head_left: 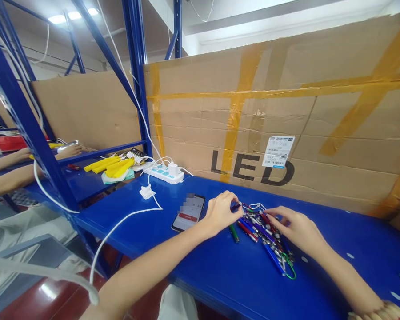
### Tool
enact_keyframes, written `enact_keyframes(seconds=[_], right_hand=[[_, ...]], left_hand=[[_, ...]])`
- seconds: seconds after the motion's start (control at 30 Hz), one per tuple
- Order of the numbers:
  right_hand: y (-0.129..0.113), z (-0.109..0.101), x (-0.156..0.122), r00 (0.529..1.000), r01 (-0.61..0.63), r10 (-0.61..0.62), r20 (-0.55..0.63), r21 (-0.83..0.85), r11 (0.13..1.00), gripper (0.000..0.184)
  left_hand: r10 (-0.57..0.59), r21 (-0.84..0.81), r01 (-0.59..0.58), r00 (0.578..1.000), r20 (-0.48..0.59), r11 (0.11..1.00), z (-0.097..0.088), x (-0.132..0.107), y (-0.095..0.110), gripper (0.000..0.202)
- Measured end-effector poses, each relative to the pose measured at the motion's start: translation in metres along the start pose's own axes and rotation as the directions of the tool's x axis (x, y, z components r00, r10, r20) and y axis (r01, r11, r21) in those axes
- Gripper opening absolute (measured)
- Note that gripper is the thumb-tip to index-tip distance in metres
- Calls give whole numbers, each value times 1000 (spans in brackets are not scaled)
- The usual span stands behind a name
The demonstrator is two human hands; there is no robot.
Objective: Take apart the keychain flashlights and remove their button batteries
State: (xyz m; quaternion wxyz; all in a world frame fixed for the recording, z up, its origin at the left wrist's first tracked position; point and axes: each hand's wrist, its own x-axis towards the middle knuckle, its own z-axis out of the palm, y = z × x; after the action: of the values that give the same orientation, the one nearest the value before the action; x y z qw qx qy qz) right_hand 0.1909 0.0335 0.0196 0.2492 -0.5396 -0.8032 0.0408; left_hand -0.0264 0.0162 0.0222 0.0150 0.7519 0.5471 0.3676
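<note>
A pile of slim, shiny pen-like tubes (257, 226) in blue, red and silver lies on the blue table, with small metal clips among them. My left hand (222, 211) is closed in a pinch on a short dark blue tube (235, 206) at the pile's far left edge. My right hand (295, 224) reaches in from the right, its thumb and fingertips together at the top of the pile; what they grip, if anything, I cannot make out. A green tube (234, 233) lies at the left side, and a green carabiner clip (290, 269) sits at the near end.
A phone (189, 213) lies left of my left hand. Behind it, a white power strip (163, 172) trails cables over the edge. Yellow items (110, 165) lie beyond the blue post. A cardboard wall (193, 129) backs the table. Another person's arms (23, 171) are at far left.
</note>
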Motion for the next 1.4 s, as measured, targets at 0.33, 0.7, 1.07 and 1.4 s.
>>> enact_keyframes(seconds=[0.33, 0.7, 1.07, 1.4], right_hand=[[-10, 6, -3, 981, 134, -131, 144, -16, 991, 26], [-3, 1, -2, 988, 127, -123, 94, -39, 991, 19], [-16, 2, -8, 963, 243, -251, 94, 87, 966, 7], [-13, 5, -6, 950, 291, -295, 107, 48, 956, 15]], left_hand=[[102, -40, -100, 992, 72, 994, 2, -6, 4, 20], [90, -9, -90, 995, 47, 996, 8, 0, -2, 26], [159, -25, -157, 978, 136, 987, 12, -3, 0, 16], [230, -31, -228, 960, 159, 973, 11, -6, 3, 16]])
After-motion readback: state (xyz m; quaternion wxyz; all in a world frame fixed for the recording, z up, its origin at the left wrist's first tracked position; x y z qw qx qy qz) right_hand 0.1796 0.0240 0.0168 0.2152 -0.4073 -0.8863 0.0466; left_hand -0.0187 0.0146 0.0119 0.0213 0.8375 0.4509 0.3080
